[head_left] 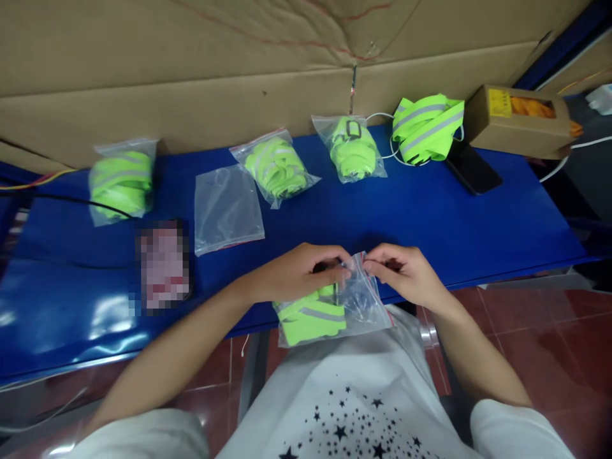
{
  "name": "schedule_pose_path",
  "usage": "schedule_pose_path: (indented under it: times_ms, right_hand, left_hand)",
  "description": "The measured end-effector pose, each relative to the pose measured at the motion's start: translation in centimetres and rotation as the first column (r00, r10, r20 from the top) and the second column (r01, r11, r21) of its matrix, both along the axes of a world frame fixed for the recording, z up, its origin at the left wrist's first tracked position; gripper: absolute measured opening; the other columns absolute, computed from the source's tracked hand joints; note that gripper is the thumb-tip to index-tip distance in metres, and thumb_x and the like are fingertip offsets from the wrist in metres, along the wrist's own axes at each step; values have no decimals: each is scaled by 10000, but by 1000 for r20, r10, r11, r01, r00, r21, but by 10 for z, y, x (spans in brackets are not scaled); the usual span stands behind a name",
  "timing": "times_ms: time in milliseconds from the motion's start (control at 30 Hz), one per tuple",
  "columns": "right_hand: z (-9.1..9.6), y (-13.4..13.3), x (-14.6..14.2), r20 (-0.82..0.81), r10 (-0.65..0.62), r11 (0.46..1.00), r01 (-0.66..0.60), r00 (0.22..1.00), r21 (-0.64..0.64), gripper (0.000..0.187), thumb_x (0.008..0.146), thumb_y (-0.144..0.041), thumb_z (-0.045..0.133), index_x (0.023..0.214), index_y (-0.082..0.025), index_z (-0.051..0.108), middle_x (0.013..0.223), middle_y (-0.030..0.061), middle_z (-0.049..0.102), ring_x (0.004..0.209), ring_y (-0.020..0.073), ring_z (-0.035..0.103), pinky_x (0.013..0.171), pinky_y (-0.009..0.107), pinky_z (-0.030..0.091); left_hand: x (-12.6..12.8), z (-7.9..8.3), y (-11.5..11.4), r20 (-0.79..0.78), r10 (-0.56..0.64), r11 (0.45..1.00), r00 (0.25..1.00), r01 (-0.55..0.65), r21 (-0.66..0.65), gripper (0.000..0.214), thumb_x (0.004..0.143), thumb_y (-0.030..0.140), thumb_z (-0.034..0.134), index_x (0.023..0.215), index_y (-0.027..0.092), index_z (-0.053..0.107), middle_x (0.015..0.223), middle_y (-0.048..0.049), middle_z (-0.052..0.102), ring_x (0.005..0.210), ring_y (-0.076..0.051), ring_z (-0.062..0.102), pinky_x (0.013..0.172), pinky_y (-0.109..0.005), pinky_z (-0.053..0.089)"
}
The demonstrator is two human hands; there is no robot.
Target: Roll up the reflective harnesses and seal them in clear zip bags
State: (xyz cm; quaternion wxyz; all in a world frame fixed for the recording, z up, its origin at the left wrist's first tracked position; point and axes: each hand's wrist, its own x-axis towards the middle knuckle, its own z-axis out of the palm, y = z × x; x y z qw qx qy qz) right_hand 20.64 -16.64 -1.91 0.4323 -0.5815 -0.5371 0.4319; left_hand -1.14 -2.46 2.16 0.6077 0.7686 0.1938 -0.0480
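At the table's front edge lies a clear zip-lock bag [366, 306] with a folded neon-yellow reflective strap [310, 317] inside. My left hand [315, 271] pinches the bag near its upper edge, the fingers closed. Right beside it, my right hand [399, 271] is closed on the end of the bag by its red-lined zip. The bag's filled end points left and its zip end right. Part of the strap is hidden under my left hand.
Several bagged neon straps [277, 167] stand along the back of the blue table [406, 217]. An unfilled zip bag [229, 207] lies left of centre, beside a blurred-out item [165, 264]. Back right are a loose strap bundle [428, 127], a black phone [474, 169] and a cardboard box [521, 131].
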Motion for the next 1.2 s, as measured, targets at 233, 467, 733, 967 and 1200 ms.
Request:
schedule_pose_path:
  times_ms: [233,467,733,967,1200]
  right_hand:
    - [-1,-2,1,42,63,998,-64,997,24,220,1048,-368,605,998,-190,725,814,3,699,665,96,611,622,218,482]
    - [2,0,-1,88,86,994,-91,992,57,240,1053,-368,593,950,-186,711,797,-8,693,632,82,549,574,210,416]
    - [3,-1,4,75,163,985,-167,984,42,150,980,-345,706,1015,-203,737,800,-16,699,687,96,613,628,209,478]
    - [-2,0,14,-65,244,969,-245,968,-5,274,1023,-324,634,1253,-205,723,1088,67,789,932,167,741,774,279,583]
    - [-5,-1,13,39,217,975,-219,975,32,308,1045,-302,588,1328,-227,684,1047,43,769,842,140,696,713,249,549]
  left_hand:
    - [-1,-1,6,-32,-13,980,999,6,-200,378,1002,470,623,1255,190,643,1088,-80,785,877,-159,711,705,-236,498]
    - [9,-6,-5,2,68,960,998,-65,-274,335,976,485,665,1058,159,674,903,-72,787,787,-161,721,681,-249,514]
    - [12,-19,-16,80,295,904,952,-251,-345,329,1000,488,629,931,166,620,886,-30,744,761,-139,717,719,-255,563]
    - [13,-17,-15,112,401,900,909,-369,-232,375,1030,520,577,884,175,578,775,1,704,618,-112,676,619,-230,536]
    - [12,-16,-12,131,395,913,909,-373,-165,313,996,480,646,1009,167,640,760,-1,699,640,-123,670,618,-229,531]
